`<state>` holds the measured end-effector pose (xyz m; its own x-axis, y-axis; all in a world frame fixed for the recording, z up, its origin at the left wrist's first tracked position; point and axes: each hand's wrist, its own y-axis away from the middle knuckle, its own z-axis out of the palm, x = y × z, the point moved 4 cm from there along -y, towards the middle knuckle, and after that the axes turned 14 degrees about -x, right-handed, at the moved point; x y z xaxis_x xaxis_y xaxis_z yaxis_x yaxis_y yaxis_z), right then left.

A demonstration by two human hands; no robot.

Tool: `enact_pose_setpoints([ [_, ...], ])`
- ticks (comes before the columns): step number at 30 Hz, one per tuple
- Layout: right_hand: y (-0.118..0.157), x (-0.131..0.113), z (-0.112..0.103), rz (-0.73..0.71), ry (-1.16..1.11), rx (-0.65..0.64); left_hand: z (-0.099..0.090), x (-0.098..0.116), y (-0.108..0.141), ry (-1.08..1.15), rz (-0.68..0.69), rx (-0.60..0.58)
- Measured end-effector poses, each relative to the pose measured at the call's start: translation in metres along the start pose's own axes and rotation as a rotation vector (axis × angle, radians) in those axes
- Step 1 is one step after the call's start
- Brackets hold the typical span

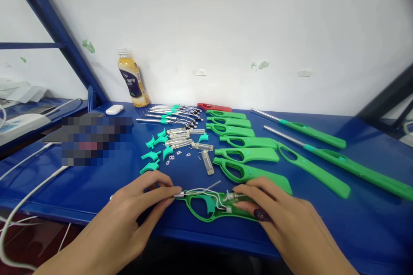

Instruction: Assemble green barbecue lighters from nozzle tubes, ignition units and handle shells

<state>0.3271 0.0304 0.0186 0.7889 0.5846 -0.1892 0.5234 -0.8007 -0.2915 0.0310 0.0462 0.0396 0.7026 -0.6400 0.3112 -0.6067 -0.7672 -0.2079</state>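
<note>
Near the table's front edge lies an open green lighter shell half (pixel 196 215), its inside facing up. My left hand (pixel 138 210) is closed in a pinch on the metal lighter tube (pixel 179 194) at the shell's narrow end. White wires (pixel 206 190) run from the tube into the shell, past a teal trigger (pixel 210 203) seated beside the finger loop. My right hand (pixel 282 212) is closed around a clear fuel tank (pixel 236 197) over the shell's handle, fingers above and thumb below. The tube's far end is hidden by my left fingers.
Behind lie several green shell halves (pixel 250 154), a red one (pixel 214 107), clear tanks (pixel 208 163), teal triggers (pixel 151 155) and wired metal tubes (pixel 153 120). Two assembled lighters (pixel 322 154) lie right. A drink bottle (pixel 133 79), earphone case (pixel 114 109) and white cable (pixel 29 193) are left.
</note>
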Motion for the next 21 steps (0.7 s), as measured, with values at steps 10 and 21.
enact_pose_setpoints([
  [10, 0.0007, 0.0005, -0.0010, 0.005, -0.010, -0.023, 0.0028, 0.0016, 0.0015, -0.099, 0.032, -0.035],
  [21, 0.0006, 0.0018, 0.0007, 0.024, -0.020, -0.034, 0.0031, 0.0003, 0.0020, -0.154, 0.059, -0.087],
])
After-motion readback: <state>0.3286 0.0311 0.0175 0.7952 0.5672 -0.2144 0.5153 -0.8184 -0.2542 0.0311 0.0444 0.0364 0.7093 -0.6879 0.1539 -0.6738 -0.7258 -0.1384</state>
